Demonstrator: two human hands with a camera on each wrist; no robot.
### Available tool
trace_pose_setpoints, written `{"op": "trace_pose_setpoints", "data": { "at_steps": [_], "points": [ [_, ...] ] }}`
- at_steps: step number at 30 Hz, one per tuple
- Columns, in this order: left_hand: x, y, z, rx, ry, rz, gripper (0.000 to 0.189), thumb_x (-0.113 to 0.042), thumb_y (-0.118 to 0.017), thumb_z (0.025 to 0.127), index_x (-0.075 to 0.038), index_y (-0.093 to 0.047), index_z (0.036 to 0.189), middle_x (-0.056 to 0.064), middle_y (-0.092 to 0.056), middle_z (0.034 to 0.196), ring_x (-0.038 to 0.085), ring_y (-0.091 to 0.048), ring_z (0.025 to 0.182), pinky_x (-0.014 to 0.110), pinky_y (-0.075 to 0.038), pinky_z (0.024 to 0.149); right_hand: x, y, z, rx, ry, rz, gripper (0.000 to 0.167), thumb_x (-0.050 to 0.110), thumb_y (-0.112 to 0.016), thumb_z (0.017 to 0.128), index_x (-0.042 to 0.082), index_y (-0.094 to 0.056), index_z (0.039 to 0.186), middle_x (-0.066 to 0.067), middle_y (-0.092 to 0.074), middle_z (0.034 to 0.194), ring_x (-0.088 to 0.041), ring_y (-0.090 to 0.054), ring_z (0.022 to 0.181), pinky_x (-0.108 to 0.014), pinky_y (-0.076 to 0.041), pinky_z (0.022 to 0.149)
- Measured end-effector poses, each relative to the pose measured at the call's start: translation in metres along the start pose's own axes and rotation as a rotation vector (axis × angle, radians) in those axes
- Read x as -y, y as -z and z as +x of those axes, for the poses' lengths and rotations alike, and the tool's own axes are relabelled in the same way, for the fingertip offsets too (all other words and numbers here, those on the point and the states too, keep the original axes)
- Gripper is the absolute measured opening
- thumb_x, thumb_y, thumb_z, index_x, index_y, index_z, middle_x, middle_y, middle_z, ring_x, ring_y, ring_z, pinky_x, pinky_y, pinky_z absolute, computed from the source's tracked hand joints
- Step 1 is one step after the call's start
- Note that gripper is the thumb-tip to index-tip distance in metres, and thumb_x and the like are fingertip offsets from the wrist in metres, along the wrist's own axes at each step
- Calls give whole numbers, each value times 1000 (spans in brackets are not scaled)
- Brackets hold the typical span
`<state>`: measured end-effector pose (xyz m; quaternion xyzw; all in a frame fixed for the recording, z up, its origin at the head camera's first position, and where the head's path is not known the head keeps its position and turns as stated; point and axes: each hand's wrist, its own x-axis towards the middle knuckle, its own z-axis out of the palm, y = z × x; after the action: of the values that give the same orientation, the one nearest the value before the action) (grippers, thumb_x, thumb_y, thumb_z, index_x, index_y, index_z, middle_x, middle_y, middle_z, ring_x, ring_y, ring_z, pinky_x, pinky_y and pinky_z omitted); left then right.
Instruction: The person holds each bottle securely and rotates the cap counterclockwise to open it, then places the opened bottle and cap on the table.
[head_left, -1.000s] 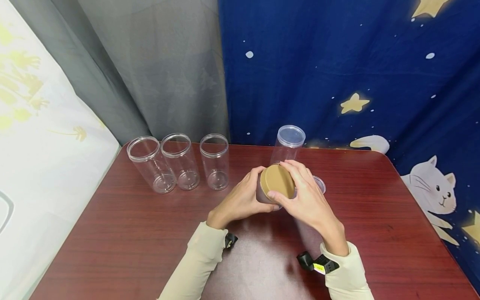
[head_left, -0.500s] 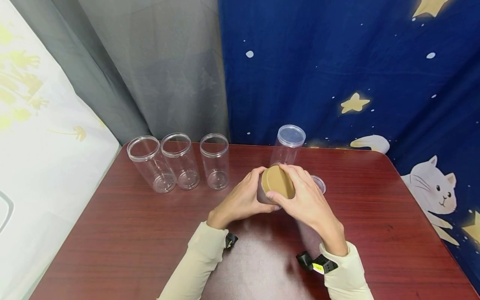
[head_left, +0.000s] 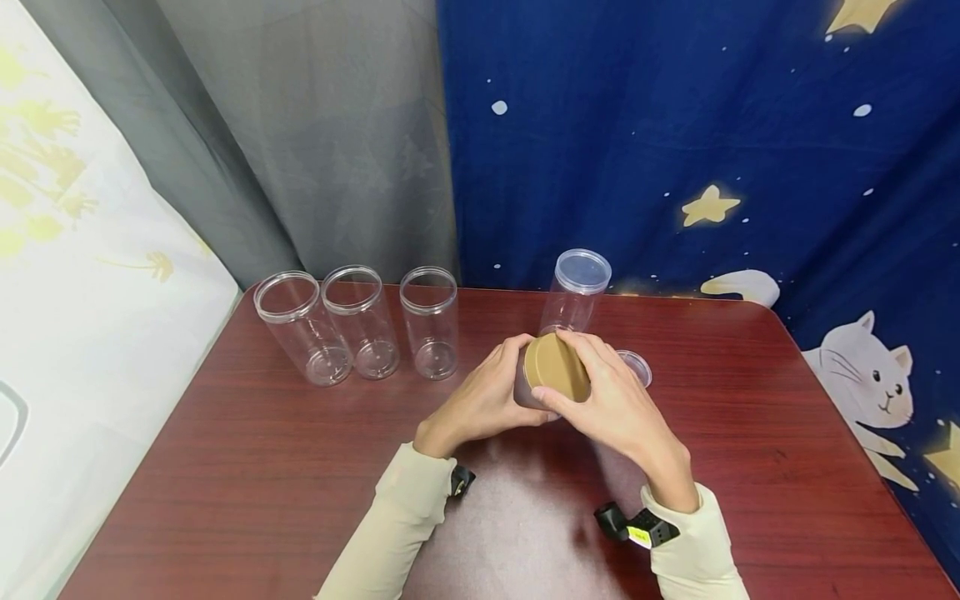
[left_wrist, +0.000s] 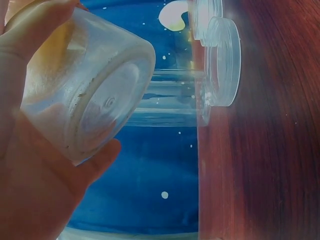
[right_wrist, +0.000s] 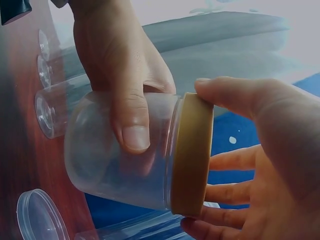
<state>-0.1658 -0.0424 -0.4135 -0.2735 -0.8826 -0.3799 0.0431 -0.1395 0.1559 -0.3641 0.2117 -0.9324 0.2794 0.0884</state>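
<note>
A small, clear plastic jar (right_wrist: 95, 150) with a gold-brown screw lid (right_wrist: 192, 155) is held tilted above the table. My left hand (head_left: 480, 400) grips the jar's body, its thumb lying along the side in the right wrist view. Around the lid's edge curl the fingers and thumb of my right hand (head_left: 618, 404). The lid sits on the jar's mouth. In the left wrist view the jar's round base faces the camera, and part of the jar's body is hidden behind my left hand.
Three tall clear jars (head_left: 429, 333) stand at the table's back left. Behind my hands is another tall jar (head_left: 582, 271) with a clear lid on top. A loose clear lid (head_left: 634, 368) lies right of it on the reddish-brown table (head_left: 750, 433). Curtains hang beyond the back edge.
The right hand's fingertips and thumb have shifted slightly round the gold-brown lid. The left hand and the jar stay nearly in place.
</note>
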Motion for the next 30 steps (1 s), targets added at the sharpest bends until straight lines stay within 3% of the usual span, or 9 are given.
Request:
{"op": "trace_pose_setpoints", "data": {
  "at_steps": [17, 30],
  "points": [
    [3, 1, 0, 29, 6, -9, 99, -40, -88, 67, -6, -36, 144, 10, -52, 135, 23, -51, 122, 39, -43, 106, -1, 1, 0, 22, 76, 68, 75, 36, -77, 82, 15, -46, 146, -6, -47, 148, -26, -46, 132, -48, -40, 105],
    [3, 2, -1, 23, 15, -7, 99, -41, -88, 67, -7, -36, 143, 10, -53, 134, 22, -51, 120, 38, -43, 105, -1, 2, 0, 13, 90, 92, 75, 33, -78, 81, 16, -45, 146, -4, -46, 148, -24, -45, 133, -47, -42, 103]
  ]
}}
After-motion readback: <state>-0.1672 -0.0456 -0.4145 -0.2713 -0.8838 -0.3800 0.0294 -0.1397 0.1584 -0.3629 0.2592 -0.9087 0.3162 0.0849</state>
